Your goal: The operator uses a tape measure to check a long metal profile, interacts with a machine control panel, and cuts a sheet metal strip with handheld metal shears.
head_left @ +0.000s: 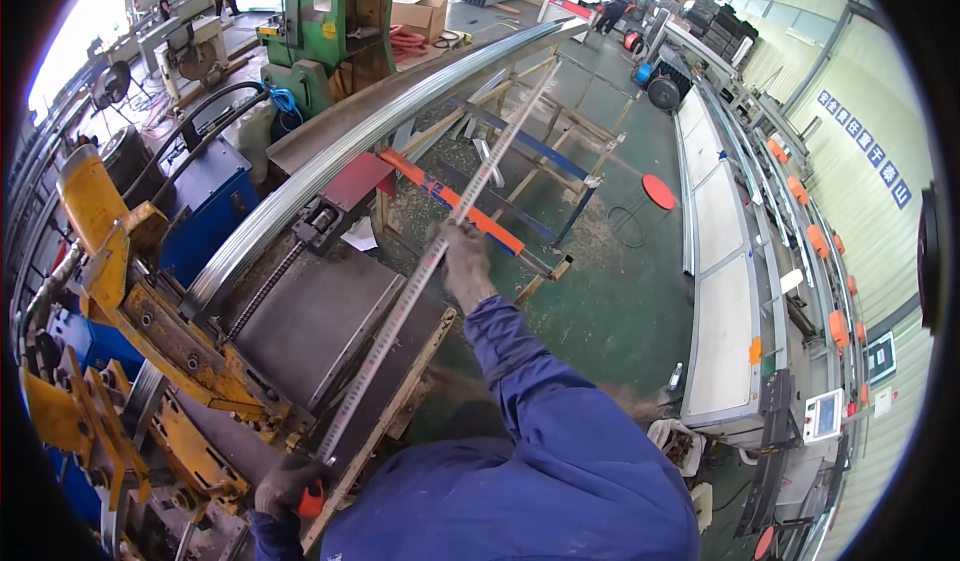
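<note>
Right hand [466,261] is gripping the tape [386,341] partway along its length, while the left hand [283,485] is holding the red case [312,502] at the near end, low and to the left; its fingers are too dark to make out fully. The tape is running straight between the hands and on past the right one, its long axis slanting from lower left to upper right. It is passing over the right part of the dark surface [345,266], then crossing over the orange bar [488,226]; whether it is touching that bar, I cannot tell. To its left, the steel lengths [330,166] are lying at a similar slant, the right hand being nearer the tape's far end.
</note>
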Demonstrator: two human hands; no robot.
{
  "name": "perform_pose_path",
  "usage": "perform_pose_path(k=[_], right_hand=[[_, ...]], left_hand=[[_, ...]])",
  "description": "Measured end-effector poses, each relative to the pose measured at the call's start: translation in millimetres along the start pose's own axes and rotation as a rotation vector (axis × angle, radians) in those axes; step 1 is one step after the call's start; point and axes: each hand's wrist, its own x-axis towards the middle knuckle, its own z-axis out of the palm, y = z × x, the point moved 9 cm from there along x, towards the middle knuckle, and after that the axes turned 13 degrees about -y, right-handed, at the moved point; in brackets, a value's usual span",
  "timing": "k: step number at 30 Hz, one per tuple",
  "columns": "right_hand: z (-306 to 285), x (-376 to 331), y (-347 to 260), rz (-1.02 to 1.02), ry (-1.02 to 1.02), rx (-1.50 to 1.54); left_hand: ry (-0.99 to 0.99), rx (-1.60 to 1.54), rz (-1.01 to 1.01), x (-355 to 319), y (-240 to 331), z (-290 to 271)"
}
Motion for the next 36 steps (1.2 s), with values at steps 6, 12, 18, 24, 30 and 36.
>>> perform_pose_path(k=[6,12,18,24,30,36], right_hand=[[126.3,-41.1,82.4,0.27,-0.317,-0.008],[115.9,65.7,87.0,0.263,-0.198,0.095],[72.2,245.1,83.9,0.188,-0.132,0.277],[100.8,263.7,54.0,0.164,-0.067,0.081],[170.3,192.1,79.7,0.291,-0.137,-0.038],[244.7,122.8,142.8,0.364,-0.328,0.231]], left_hand=[[0.138,-0.455,-0.3,73.9,-0.6,-61.5],[0.121,-0.119,-0.173,148.5,38.1,-93.0],[0.104,-0.604,-0.542,171.8,41.8,-114.6],[0.225,-0.211,-0.431,151.2,67.0,-169.0],[0.071,-0.168,-0.408,152.0,33.8,-235.3],[0.086,0.326,-0.219,157.4,60.0,-293.7]])
